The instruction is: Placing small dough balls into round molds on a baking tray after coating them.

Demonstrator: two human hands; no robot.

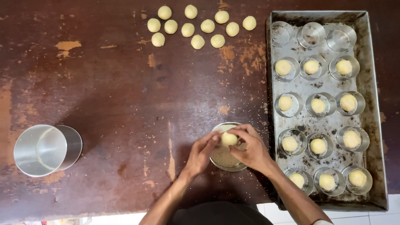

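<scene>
Dough ball (pixel 228 138) sits pinched between the fingertips of both my hands, right over the small steel bowl of seeds (pixel 225 158) near the front edge of the worn brown table (pixel 116 104). My left hand (pixel 203 152) closes on it from the left with thumb and fingers drawn together; my right hand (pixel 251 149) curls over it from the right, fingers bent around its top and side. Neither hand is spread flat; both grip this one ball.

As I judge it, I am at the coating step: the ball is just above the seeds or touching them, and I cannot tell which from this angle. Whether seeds already cling to its underside is hidden by my fingers.

To my right lies the long metal tray (pixel 371 104) with rows of little round steel moulds (pixel 318 104). Most hold a pale ball each; the three moulds in the far row (pixel 311 34) look empty. Across the table, well apart from my hands, a loose cluster of plain dough balls (pixel 198 25) waits. A larger steel cup (pixel 43 149) stands far off to my left.

The next move, I reckon, calls for a light, even grip so the ball keeps its round shape, and a clean carry to the right toward an empty mould at the far end of the tray.
</scene>
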